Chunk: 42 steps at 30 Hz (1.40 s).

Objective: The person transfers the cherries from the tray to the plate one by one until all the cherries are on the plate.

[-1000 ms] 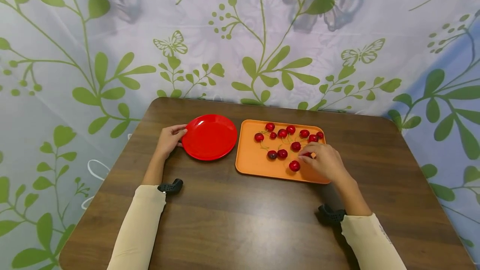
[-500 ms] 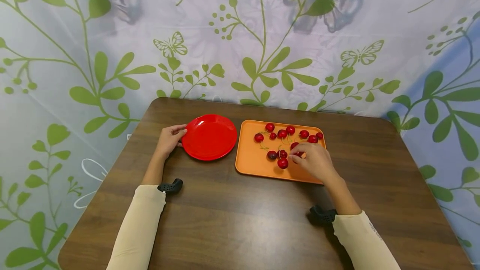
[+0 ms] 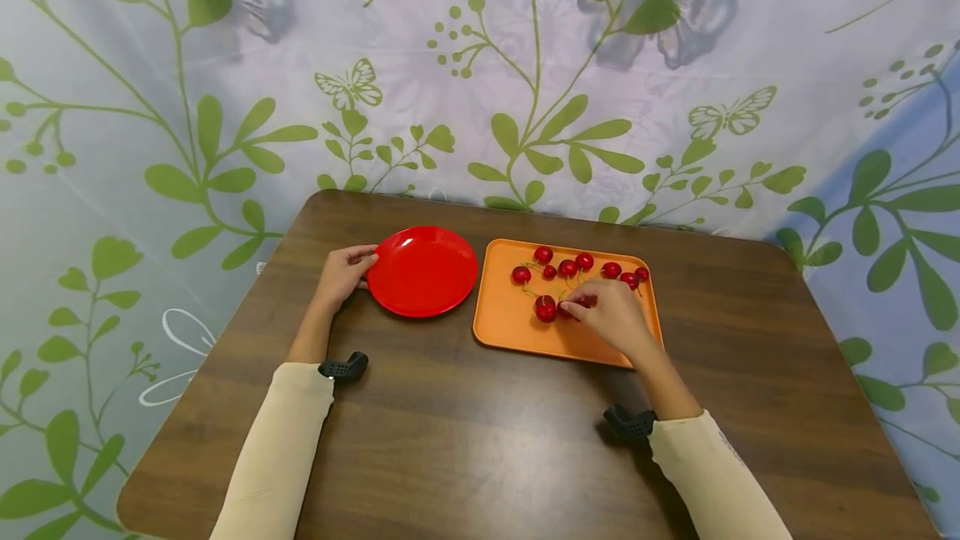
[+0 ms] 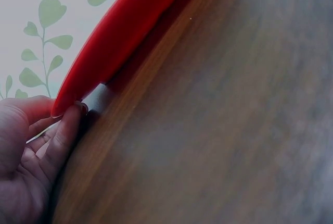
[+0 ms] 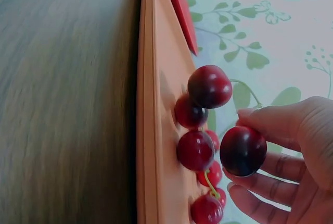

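Note:
My left hand (image 3: 341,277) grips the left rim of a round red plate (image 3: 423,273); in the left wrist view the thumb lies over the plate's rim (image 4: 112,41) and fingers under it. Over the orange tray (image 3: 502,332), my right hand (image 3: 613,315) pinches a thin cherry stem. From it a dark red cherry (image 5: 209,87) stands out toward the plate side in the right wrist view. A second cherry (image 5: 243,151) sits right at the fingers. Several more cherries, such as one cherry (image 5: 195,150), lie on the tray below, partly hidden by the hand.
The plate stands just left of the tray on a brown wooden table (image 3: 450,440). Cherries with green stems, among them one cherry (image 3: 521,275), lie mostly along the tray's back half. A leaf-patterned cloth (image 3: 420,65) hangs behind the table.
My right hand has moved left across the tray, carrying the cherry with it. The left hand keeps its hold on the plate's rim. The head view has shifted slightly.

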Available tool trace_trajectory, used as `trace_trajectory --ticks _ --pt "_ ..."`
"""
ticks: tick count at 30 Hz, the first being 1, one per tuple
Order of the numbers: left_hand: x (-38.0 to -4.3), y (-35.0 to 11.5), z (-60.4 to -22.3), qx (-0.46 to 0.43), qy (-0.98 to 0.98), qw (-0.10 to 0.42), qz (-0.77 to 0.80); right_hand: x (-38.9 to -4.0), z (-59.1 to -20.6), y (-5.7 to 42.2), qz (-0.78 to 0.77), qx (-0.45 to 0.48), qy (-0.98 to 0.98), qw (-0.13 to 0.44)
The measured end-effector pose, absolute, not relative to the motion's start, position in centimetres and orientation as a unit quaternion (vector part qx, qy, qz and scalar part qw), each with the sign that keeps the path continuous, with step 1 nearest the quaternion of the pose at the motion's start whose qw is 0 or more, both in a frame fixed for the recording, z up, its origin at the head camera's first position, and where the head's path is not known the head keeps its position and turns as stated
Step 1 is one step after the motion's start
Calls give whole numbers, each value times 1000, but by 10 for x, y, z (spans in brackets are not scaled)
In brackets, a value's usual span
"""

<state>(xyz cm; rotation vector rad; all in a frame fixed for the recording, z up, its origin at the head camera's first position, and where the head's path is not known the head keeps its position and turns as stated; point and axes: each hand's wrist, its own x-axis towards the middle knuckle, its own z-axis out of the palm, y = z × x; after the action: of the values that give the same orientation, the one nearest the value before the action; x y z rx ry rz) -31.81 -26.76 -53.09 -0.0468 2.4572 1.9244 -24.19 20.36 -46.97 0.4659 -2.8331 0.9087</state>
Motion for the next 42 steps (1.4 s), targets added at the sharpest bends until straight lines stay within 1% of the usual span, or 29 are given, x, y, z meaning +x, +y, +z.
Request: trace_trajectory --ticks 7,11,18,25,35,42 --pt "-317 -267 -530 -17 791 7 612 -248 -473 188 396 118 -911 18" --pt "-316 -267 -529 -18 793 7 609 -249 -469 177 416 88 -905 -6" --pt "-315 -267 -529 -18 792 3 610 -254 -463 155 426 80 -901 -4" --pt "-314 -267 -531 -18 790 5 613 -261 -464 134 439 70 -895 -27" --pt "-316 -272 -533 -15 784 10 621 -276 -462 103 464 78 -882 -36" --pt "-319 -271 -532 -14 785 8 619 -288 -459 80 497 66 -863 -61"
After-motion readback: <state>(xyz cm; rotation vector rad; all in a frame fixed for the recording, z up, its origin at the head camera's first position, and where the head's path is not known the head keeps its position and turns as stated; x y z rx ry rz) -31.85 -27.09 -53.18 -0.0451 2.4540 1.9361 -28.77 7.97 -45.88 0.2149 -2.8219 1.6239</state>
